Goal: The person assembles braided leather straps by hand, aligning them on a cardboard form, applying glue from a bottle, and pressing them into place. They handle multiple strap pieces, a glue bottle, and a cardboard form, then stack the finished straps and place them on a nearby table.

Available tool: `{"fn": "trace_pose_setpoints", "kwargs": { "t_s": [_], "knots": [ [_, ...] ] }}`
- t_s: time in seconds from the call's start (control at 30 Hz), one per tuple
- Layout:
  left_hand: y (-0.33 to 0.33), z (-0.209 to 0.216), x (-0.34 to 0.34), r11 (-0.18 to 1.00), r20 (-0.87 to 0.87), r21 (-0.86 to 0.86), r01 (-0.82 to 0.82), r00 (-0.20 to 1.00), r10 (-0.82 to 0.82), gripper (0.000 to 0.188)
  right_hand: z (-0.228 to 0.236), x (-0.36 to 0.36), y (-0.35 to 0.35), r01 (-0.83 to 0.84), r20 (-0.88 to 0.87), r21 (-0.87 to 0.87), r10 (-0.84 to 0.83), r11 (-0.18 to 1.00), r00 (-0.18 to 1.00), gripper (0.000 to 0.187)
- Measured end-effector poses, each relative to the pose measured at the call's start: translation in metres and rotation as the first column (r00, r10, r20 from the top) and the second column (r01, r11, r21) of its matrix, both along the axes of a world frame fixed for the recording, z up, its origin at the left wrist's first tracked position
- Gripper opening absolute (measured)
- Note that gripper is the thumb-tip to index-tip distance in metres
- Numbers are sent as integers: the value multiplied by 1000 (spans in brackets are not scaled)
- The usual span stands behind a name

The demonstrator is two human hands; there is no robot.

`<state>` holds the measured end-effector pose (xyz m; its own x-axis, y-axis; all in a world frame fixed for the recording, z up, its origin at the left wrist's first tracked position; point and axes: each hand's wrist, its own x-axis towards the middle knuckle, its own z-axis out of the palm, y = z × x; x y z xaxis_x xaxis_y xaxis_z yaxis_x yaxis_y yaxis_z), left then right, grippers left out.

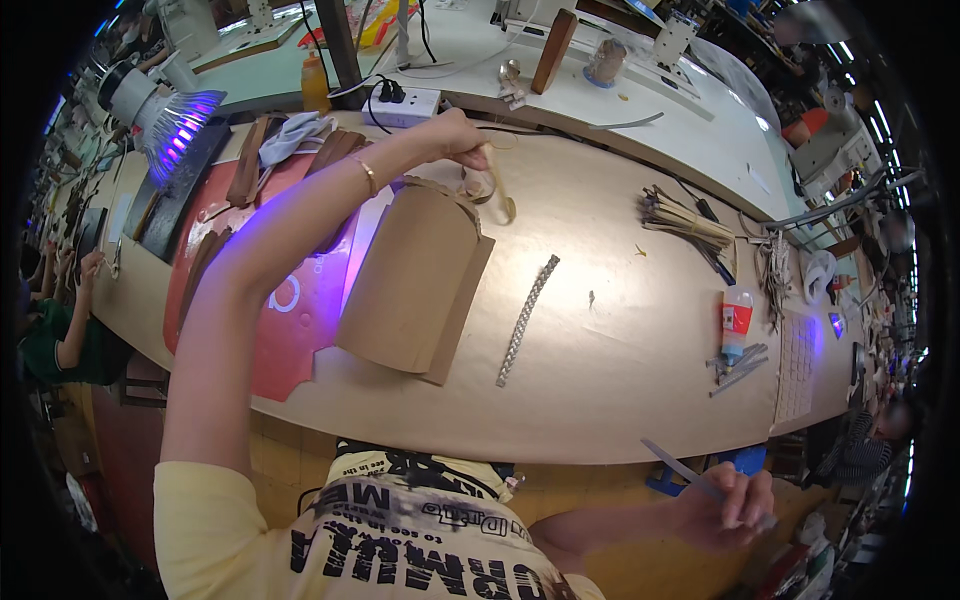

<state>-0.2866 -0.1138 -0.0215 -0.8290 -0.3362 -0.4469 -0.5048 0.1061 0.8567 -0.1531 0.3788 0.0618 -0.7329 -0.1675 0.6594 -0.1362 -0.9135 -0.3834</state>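
My left hand [463, 138] reaches to the far side of the table, its fingers closed on a pale yellow strip [502, 188] that curls down to the tabletop. Just below it lies a brown cardboard piece [415, 285], with a second sheet sticking out along its right side. In my right hand [742, 505], low at the right and off the table's near edge, is a thin grey strip [680, 463] pointing up and left. A silver braided strip [527, 322] lies alone near the middle of the table.
A red sheet [285, 345] lies at the left, beneath a lamp [165, 115]. On the right are a glue bottle [735, 318], several grey strips [740, 372] and a bundle of thin brown strips [685, 220]. A white power strip [403, 107] sits at the back. A person in green [65, 335] works at far left.
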Motion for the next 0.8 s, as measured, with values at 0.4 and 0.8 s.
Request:
{"fn": "trace_pose_setpoints", "kwargs": {
  "t_s": [0.4, 0.8],
  "knots": [
    [125, 14, 37, 231, 118, -899, 371, 715, -689, 29, -50, 4, -50, 59, 283, 848, -544, 526, 790, 50],
    [246, -44, 152, 346, 147, -807, 478, 731, -666, 68, -66, 3, -41, 53, 184, 928, -578, 368, 795, 31]
  ]
}}
